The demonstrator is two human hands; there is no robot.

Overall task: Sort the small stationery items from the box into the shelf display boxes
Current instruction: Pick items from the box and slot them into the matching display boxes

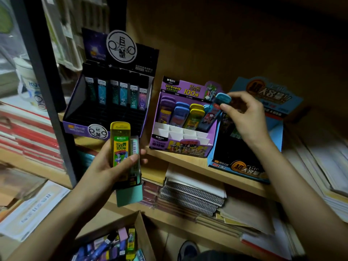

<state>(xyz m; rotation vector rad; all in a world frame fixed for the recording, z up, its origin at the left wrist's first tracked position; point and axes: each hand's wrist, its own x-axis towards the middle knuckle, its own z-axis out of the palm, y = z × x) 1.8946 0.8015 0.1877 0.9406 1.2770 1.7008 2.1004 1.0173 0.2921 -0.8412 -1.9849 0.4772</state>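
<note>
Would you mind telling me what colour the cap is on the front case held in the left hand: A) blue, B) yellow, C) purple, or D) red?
B: the left hand grips a yellow-capped case in front of a mint-green case; the blue-capped case is the one pinched by the right hand.

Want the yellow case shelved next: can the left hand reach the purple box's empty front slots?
Probably yes: the slots lie open, nothing stands between them and the left hand, and the right hand works further back.
</note>
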